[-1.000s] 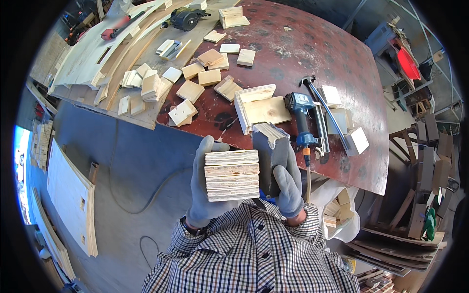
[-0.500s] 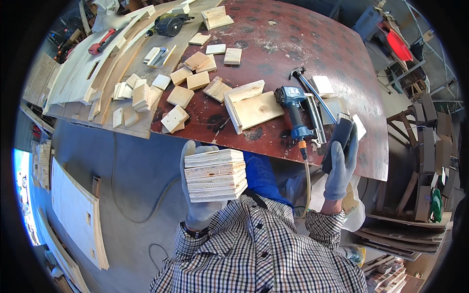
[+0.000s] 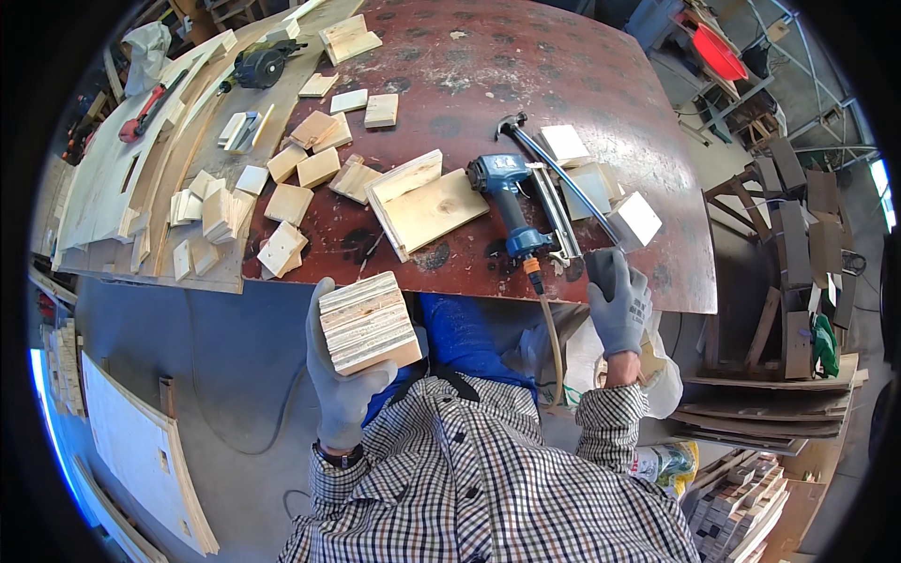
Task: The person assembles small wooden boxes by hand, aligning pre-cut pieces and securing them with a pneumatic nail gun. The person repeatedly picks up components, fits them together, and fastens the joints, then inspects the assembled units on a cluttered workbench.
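My left hand (image 3: 343, 380), in a grey glove, grips a stack of plywood pieces (image 3: 366, 319) in front of my body, the layered edges facing up. At the table's near right edge my gloved right hand (image 3: 621, 314) is closed around a dark, flat-sided block (image 3: 608, 270), partly hidden by the fingers. Just beyond that hand lies the handle end of a hammer (image 3: 563, 174). A blue nail gun (image 3: 507, 192) with a hose rests to its left. A pale wood block (image 3: 634, 222) stands next to the hammer's handle.
An L-shaped wooden piece (image 3: 422, 211) and several small wood blocks (image 3: 288, 204) are spread over the dark red tabletop (image 3: 563, 66). A circular saw (image 3: 260, 64) and a red tool (image 3: 144, 114) lie on boards at the far left. Cut boards are piled at the right.
My right hand has turned over and moved slightly left, with the dark block now mostly behind its fingers. The plywood stack in my left hand has tilted. The whole view has shifted.
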